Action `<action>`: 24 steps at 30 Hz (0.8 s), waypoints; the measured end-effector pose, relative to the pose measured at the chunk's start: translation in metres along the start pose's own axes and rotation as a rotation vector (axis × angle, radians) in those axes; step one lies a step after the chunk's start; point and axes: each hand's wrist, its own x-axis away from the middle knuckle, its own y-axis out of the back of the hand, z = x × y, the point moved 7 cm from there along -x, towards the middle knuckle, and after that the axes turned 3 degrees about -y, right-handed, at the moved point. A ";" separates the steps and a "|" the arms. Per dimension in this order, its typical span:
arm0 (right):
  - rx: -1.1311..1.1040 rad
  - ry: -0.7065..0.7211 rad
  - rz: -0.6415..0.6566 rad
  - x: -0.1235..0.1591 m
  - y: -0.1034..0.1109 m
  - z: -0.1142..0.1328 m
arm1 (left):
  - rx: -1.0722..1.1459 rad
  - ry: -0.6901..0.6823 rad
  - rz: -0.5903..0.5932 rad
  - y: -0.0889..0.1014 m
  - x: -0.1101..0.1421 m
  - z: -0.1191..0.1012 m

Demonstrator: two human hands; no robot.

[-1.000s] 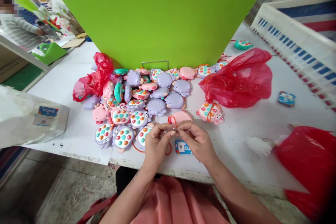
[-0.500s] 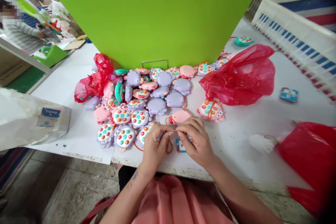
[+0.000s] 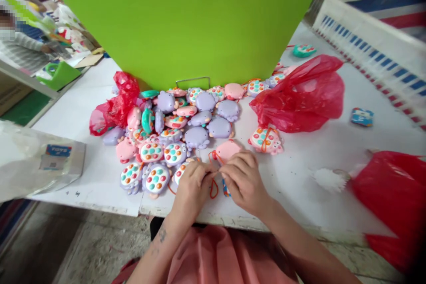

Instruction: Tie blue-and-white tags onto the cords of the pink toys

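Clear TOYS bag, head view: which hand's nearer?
Left. The left hand sits to the right of the clear plastic bag; the right hand is farther right, beyond the left hand.

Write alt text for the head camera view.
A left hand and right hand pinch a thin orange cord beside a pink animal-shaped toy. A heap of pastel push-pop toys covers a white table, with a red plastic bag to the right and a green board behind.

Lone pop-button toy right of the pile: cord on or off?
On. An orange cord crosses the face of the pink pop-button toy, looping over its coloured buttons.
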 end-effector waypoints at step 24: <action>-0.174 -0.319 -0.564 -0.052 0.191 -0.082 | -0.111 -0.059 0.012 -0.005 0.020 0.007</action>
